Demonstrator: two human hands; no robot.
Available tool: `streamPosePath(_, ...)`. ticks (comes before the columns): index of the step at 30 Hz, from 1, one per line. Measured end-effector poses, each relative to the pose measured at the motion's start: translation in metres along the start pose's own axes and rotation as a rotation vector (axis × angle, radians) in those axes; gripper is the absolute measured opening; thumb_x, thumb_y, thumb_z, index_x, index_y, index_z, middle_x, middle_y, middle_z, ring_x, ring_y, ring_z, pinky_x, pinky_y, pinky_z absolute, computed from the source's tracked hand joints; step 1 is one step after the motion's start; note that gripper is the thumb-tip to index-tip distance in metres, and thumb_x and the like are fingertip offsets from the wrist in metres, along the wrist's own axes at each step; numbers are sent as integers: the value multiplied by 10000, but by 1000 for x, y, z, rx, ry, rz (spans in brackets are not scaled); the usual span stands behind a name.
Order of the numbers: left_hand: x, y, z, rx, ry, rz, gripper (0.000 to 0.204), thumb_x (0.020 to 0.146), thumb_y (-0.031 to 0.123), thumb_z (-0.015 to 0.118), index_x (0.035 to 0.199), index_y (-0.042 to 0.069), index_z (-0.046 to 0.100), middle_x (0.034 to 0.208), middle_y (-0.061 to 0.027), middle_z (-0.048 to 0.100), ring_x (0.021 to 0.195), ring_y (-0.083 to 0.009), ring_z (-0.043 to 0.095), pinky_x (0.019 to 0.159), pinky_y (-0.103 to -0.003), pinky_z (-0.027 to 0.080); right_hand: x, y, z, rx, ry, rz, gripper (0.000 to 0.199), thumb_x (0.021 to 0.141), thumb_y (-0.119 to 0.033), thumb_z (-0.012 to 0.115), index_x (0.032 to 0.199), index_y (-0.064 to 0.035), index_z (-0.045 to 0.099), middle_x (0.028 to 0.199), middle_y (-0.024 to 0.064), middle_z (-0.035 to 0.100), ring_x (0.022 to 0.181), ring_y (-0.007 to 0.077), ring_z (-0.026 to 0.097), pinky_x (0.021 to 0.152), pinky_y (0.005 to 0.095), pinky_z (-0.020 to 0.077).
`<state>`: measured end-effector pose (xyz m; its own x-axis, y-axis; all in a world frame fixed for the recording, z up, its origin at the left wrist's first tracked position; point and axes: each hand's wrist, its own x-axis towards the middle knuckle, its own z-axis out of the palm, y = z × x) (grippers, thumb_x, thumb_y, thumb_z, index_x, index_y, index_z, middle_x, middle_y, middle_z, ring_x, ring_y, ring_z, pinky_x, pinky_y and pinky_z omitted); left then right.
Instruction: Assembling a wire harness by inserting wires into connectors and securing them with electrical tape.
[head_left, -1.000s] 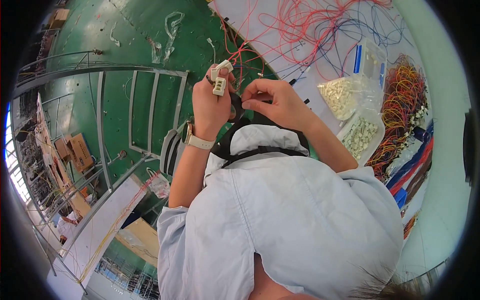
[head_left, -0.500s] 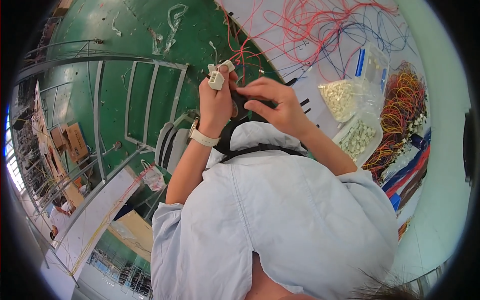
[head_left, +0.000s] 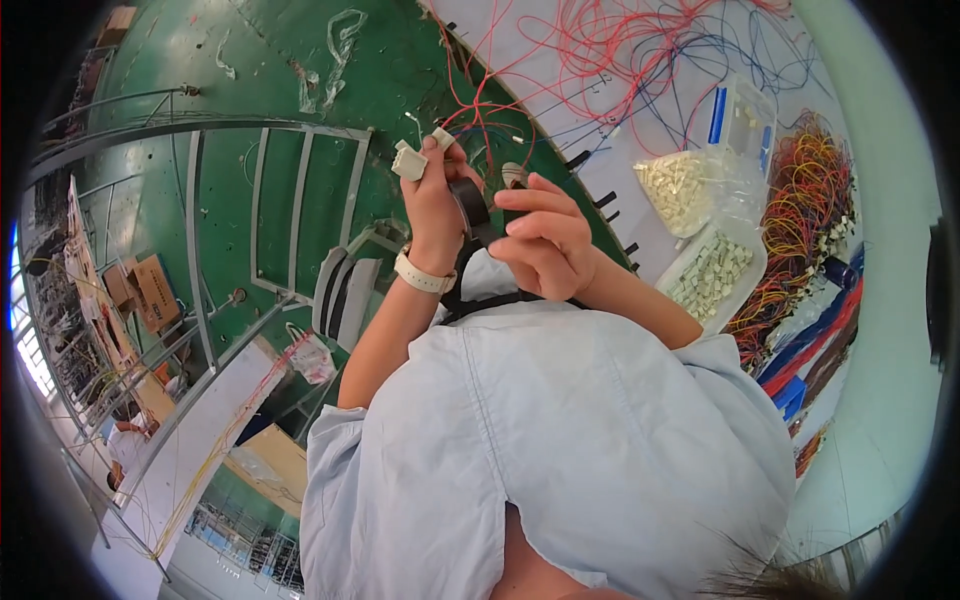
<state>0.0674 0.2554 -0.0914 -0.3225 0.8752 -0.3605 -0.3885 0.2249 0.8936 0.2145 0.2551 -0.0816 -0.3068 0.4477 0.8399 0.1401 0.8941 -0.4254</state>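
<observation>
My left hand [head_left: 436,205] is closed around white plastic connectors. One boxy connector [head_left: 409,161] sticks out on the left past the thumb, and a second white connector [head_left: 443,137] shows above it. A short wire with a pale tip rises beside them. Against the right side of that hand is a curved band of black tape [head_left: 469,203], running down toward my right hand [head_left: 548,243]. The right fingers are bent around something dark that looks like the same tape; the fingers partly hide it. Red wires [head_left: 480,104] hang past the table edge just beyond my hands.
A white table [head_left: 560,90] at the right bears tangled red and blue wires. On it lie a bag of cream parts [head_left: 672,190], a tray of small connectors [head_left: 712,272] and bundled coloured wires [head_left: 800,210]. Metal frames [head_left: 200,240] stand at left; a person [head_left: 128,440] is beyond.
My right hand has moved down and nearer my body, with its fingers more bent. My left hand has turned, and the connectors have shifted left. The black tape shows as a wider curved band.
</observation>
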Motion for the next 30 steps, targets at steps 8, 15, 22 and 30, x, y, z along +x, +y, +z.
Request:
streamPosePath(8,4,4,10,638,-95,659,328,998,242,419,809,-5,524,688,-94,485,566,-225,508,526,-331,407,32,15,-3,23,-44,221,159,793,40,641,919,-39,585,941,135,571,615,181,557,487,250,437)
streamPosePath(15,-8,5,5,514,-166,405,325,1001,306,447,978,9,575,740,49,500,649,-35,398,550,-202,328,38,45,-7,60,-136,603,91,833,-55,646,904,-79,593,921,59,563,617,182,593,506,286,470)
streamPosePath(22,-12,16,9,509,-202,307,312,1003,221,409,914,-20,586,738,-112,595,622,-224,538,584,-303,435,42,53,-2,181,-141,691,68,852,-72,636,903,-78,592,907,52,574,617,178,589,533,278,477)
streamPosePath(30,-9,11,5,531,-233,349,317,997,262,436,956,-19,578,746,-40,561,644,-136,480,568,-252,387,45,54,-6,424,-160,836,76,885,-77,613,935,-21,600,916,73,583,744,159,591,587,270,505)
